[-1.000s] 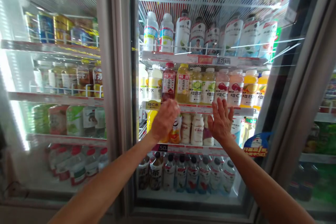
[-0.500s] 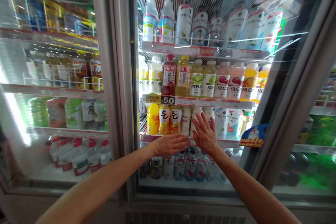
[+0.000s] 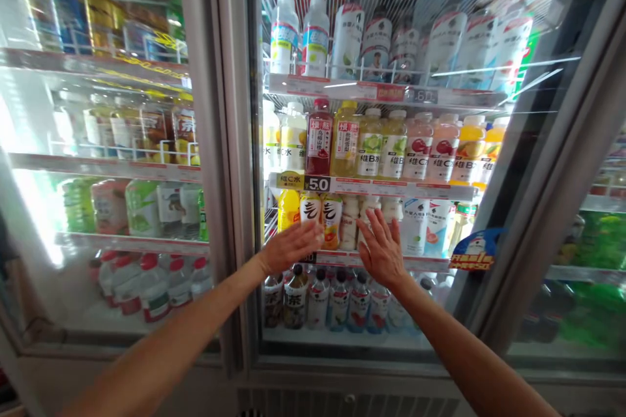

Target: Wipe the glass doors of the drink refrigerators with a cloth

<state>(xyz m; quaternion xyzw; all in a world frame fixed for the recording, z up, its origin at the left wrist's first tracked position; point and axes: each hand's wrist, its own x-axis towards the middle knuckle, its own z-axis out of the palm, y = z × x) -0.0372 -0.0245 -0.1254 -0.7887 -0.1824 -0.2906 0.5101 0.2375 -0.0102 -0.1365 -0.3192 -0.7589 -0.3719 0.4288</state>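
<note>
Both my arms reach toward the closed glass door of a drinks fridge. My left hand (image 3: 293,246) is empty, its fingers stretched out to the right. Behind it are yellow-and-white bottles (image 3: 331,221) on the third shelf, partly covered by the hand. My right hand (image 3: 380,247) is empty too, with fingers spread and pointing up, overlapping pale milky bottles (image 3: 349,225). Whether either hand touches the glass I cannot tell. Above the hands, a red bottle (image 3: 318,140) and a yellow bottle (image 3: 345,142) stand upright on the second shelf.
A metal door frame (image 3: 208,143) divides this fridge from a left section with cans and red-capped bottles (image 3: 155,287). Dark-capped bottles (image 3: 339,303) line the bottom shelf. A blue sticker (image 3: 476,251) is on the glass at right. Another metal frame (image 3: 552,182) slants beyond it.
My left hand has moved left and slightly up, away from my right hand, which stays nearly in place. The fridge has shifted slightly right in view.
</note>
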